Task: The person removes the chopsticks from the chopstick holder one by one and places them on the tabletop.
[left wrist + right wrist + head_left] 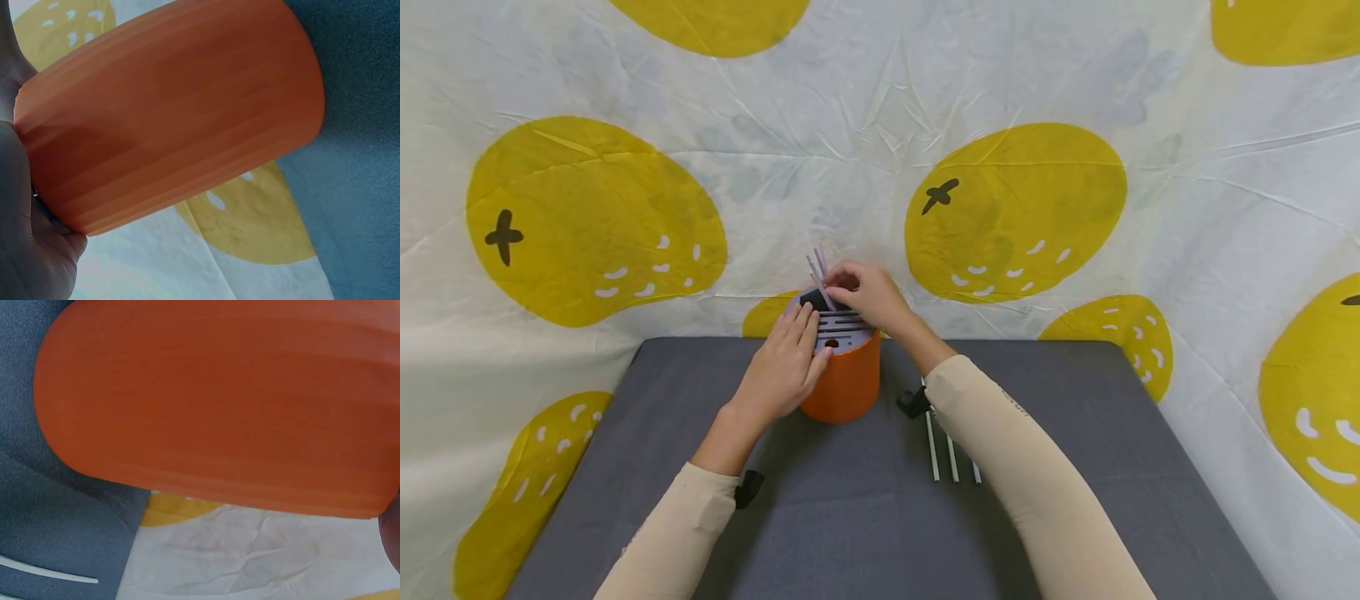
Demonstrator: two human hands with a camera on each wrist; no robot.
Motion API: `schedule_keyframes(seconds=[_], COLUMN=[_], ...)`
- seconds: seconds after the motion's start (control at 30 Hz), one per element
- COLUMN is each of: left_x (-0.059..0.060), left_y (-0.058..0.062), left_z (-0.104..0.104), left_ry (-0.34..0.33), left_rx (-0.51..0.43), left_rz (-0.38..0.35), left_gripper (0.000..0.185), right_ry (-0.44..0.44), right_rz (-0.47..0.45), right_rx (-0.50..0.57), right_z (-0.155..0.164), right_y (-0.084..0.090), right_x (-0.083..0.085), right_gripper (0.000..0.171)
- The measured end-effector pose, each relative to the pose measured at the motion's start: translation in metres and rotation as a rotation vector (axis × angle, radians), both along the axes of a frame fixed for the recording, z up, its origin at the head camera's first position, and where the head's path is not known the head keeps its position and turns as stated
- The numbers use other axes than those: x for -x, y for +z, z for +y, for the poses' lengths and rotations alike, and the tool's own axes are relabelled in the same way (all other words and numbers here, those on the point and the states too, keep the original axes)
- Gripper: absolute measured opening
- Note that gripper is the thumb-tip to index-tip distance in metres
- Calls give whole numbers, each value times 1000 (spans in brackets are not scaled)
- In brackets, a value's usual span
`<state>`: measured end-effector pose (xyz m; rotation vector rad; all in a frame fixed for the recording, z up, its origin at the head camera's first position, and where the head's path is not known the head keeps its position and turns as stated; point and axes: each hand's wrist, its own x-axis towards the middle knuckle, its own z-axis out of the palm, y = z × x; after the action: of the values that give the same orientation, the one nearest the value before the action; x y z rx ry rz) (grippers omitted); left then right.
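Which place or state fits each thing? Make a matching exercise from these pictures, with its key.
Things:
1. left hand
2. right hand
3. cup
4. loose sticks

Places or states:
A. lying flat on the grey mat, beside the right forearm
B. pinching sticks above the slotted lid
C. standing upright on the mat
D. resting on the lid's near edge

Pairs: 1-D, 2-B, 3-C, 4-A
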<state>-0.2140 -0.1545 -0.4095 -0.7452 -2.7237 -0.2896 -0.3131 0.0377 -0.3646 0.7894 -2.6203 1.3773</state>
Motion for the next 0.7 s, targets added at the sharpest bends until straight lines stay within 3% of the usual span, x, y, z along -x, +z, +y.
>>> schedule_keyframes(seconds=[0.7], left_x=[0], left_y=[-1], left_z=[0], left_ry=[-4], left_rx=[-6], left_rz=[12], left_gripper=[65], right_ry=[-38], right_rz=[-33], right_rx=[-132], right_z=[-8], right_y=[-3], right_x=[4], right_gripper=[14])
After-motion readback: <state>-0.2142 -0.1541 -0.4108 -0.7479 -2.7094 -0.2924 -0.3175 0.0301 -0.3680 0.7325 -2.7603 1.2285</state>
